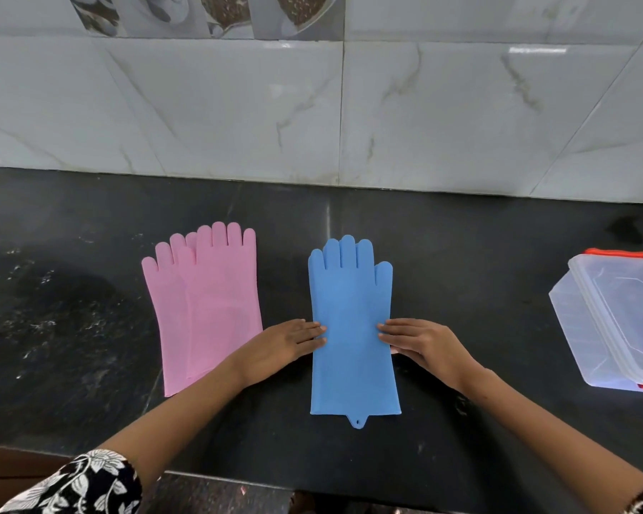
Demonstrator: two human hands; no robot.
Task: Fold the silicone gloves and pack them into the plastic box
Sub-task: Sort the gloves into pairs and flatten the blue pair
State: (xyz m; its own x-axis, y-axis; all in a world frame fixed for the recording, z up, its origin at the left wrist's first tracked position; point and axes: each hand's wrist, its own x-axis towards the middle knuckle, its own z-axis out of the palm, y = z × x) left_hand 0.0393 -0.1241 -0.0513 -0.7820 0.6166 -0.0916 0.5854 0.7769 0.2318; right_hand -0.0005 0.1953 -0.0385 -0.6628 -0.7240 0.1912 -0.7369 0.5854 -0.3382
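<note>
Blue silicone gloves (353, 328) are lying flat on the black counter (71, 309), fingers pointing at the tiled wall (238, 113). They look like one glove from above, so I cannot tell if a second blue one is sitting under it. A small tab with a hole is sticking out at the near end.

Both hands are pressing down on the blue gloves at the middle. The left hand (286, 343) is lying flat, with straight fingers (314, 333) close together, and the tips are touching the left edge. The right hand (420, 343) is lying flat too, with its fingertips on the right edge. Neither hand is pinching or curling round anything. The blue gloves are sitting right between the two hands.

Pink gloves (205, 306) are lying just to the left, one partly on top of the other. The left wrist is crossing over their near right corner.

Far over on the right, well apart from the hands, the clear plastic box (605, 328) is sitting with its lid on and an orange clip (615, 253) showing at the far end. A flowery sleeve (86, 484) is showing at the bottom left.
</note>
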